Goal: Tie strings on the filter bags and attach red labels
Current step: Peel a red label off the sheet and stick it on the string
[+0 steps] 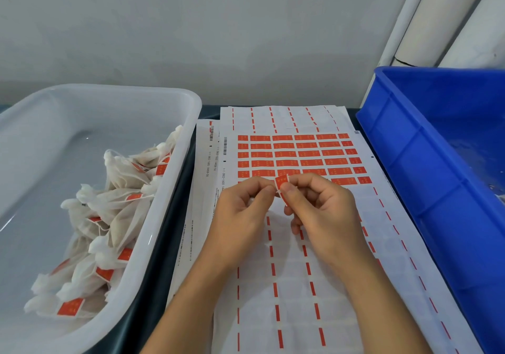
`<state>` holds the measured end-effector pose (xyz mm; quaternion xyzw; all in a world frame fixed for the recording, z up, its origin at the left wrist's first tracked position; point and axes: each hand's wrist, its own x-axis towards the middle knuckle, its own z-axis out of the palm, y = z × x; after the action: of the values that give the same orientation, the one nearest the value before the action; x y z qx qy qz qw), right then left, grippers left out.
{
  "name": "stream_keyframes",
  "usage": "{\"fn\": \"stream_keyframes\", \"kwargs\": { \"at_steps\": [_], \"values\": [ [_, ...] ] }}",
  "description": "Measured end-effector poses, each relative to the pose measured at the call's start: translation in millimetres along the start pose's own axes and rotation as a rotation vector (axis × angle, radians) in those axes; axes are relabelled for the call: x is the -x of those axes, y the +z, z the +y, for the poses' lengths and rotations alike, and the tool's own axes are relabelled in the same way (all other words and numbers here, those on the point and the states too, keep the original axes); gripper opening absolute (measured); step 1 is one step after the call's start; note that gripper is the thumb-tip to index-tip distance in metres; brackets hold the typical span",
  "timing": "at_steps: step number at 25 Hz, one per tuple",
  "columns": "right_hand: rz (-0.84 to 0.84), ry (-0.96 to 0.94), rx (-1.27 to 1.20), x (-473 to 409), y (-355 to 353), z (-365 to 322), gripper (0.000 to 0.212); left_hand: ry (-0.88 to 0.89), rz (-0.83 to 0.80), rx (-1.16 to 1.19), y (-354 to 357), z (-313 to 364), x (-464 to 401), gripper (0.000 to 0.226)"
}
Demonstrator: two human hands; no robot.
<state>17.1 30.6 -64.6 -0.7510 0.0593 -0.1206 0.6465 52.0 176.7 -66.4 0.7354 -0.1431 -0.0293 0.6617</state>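
My right hand point(314, 209) pinches a small red label point(281, 183) between thumb and forefinger, just above the label sheet point(300, 157). My left hand point(246, 206) meets it from the left, with its fingertips pinched at the label's left edge; a thin white string seems to run there, though it is too fine to be sure. No filter bag shows in either hand. Rows of red labels fill the middle of the sheet; its near part holds only bare backing with red dashes.
A white plastic tub point(175, 189) on the left holds several filter bags point(114, 211) with red labels on them. A blue plastic crate point(426, 168) stands on the right. More label sheets lie under and beside the top one. A wall is behind.
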Motion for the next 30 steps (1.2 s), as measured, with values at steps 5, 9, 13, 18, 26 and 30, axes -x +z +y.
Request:
{"fn": "stream_keyframes", "kwargs": {
  "at_steps": [5, 9, 13, 18, 26, 30],
  "values": [
    [0.031, -0.040, 0.063, 1, 2, 1, 0.009, -0.004, -0.009, -0.026, -1, -1, 1, 0.025],
    [0.018, -0.064, 0.068, 1, -1, 2, 0.004, 0.052, -0.030, -0.067, 0, -1, 1, 0.019],
    [0.003, -0.044, 0.033, 3, -6, -3, 0.013, 0.032, 0.001, 0.010, -2, -1, 1, 0.020],
    [-0.067, -0.015, -0.106, -2, -13, -6, 0.028, -0.039, 0.026, 0.150, -3, 1, 2, 0.024],
    [-0.163, -0.076, -0.015, 2, -8, -6, 0.012, -0.033, 0.021, 0.196, -4, -1, 2, 0.028],
    [-0.150, -0.087, 0.073, 1, -9, -3, 0.009, -0.013, 0.025, 0.173, -3, -2, 2, 0.027]
  ]
}}
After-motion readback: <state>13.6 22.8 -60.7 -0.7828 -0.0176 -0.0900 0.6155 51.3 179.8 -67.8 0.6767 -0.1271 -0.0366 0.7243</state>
